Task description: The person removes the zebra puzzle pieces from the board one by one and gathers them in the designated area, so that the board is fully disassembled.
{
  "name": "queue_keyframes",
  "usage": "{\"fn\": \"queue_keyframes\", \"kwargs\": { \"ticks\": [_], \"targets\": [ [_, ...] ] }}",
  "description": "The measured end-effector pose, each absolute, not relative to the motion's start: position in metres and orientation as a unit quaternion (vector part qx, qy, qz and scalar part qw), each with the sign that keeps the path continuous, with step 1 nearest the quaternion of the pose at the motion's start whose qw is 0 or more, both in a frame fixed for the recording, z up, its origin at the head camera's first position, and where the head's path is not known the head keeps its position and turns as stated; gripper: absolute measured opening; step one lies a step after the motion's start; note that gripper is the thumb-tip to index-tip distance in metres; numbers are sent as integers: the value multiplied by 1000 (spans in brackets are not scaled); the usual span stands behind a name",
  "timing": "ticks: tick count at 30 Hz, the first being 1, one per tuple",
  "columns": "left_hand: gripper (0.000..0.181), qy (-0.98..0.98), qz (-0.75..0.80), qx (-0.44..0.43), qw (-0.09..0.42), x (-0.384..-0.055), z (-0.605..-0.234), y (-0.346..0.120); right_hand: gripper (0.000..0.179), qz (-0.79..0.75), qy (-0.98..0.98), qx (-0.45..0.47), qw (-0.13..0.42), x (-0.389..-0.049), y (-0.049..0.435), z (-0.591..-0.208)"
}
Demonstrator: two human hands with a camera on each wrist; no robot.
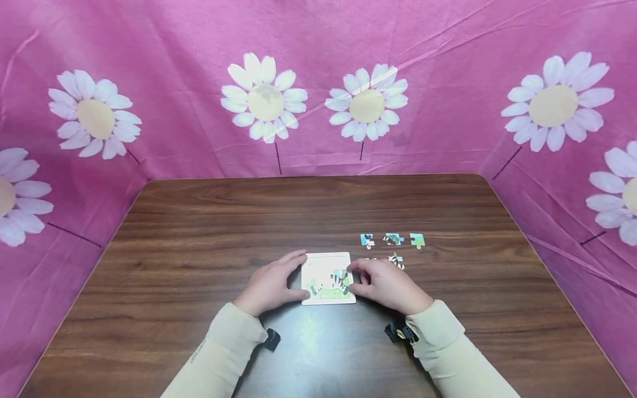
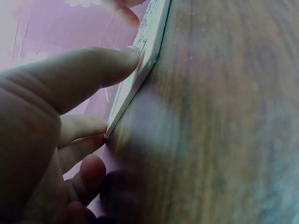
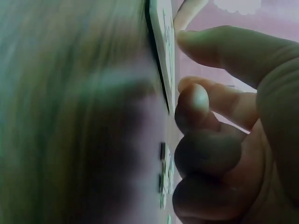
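Note:
A small square jigsaw puzzle board (image 1: 325, 260) with a pale rim lies on the table. A partly assembled zebra picture (image 1: 339, 282) fills its lower and right parts, while the upper left is bare. My left hand (image 1: 272, 279) holds the board's left side, thumb over the near corner and a fingertip at the far corner. At the opposite side, my right hand (image 1: 385, 283) has its index fingertip and thumb tip at the right edge, held apart. Its other fingers (image 3: 208, 151) curl beside the board in the right wrist view.
Beyond the right hand lie loose jigsaw pieces: one piece (image 1: 367, 240), another (image 1: 393, 239), a green-and-blue piece (image 1: 417, 240) and a striped piece (image 1: 396, 260). Another is mostly hidden behind the hand. A pink flowered cloth (image 1: 318, 33) hangs around the wooden table (image 1: 199, 221).

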State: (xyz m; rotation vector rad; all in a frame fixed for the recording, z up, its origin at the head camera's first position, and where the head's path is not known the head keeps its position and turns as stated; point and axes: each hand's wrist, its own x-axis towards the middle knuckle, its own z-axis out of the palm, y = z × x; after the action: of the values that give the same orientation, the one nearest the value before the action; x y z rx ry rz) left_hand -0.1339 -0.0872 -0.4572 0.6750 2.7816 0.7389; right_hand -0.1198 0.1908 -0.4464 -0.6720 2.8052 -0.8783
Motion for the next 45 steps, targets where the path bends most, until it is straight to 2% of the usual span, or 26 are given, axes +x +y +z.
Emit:
{"fn": "queue_keyframes", "kwargs": {
  "ticks": [10,18,20,27,37,41,45],
  "targets": [
    [82,935,249,230,104,-130,-458,-85,28,-259,939,-219,62,-112,183,-450],
    [83,936,251,229,95,-134,-456,-85,10,-267,934,-232,49,-117,180,-448],
    [83,937,250,226,97,-135,-455,-85,12,-272,933,-230,57,-119,179,-448],
    [83,937,245,228,100,-136,-454,-86,38,-282,935,-193,92,-125,179,-446],
    [83,937,245,228,97,-138,-455,-87,37,-270,927,-210,156,-139,178,-435],
    [83,937,244,228,98,-137,-456,-87,36,-283,920,-217,165,-143,178,-437],
    [83,938,243,229,99,-137,-455,-86,28,-303,912,-220,170,-143,179,-439]
  ]
}}
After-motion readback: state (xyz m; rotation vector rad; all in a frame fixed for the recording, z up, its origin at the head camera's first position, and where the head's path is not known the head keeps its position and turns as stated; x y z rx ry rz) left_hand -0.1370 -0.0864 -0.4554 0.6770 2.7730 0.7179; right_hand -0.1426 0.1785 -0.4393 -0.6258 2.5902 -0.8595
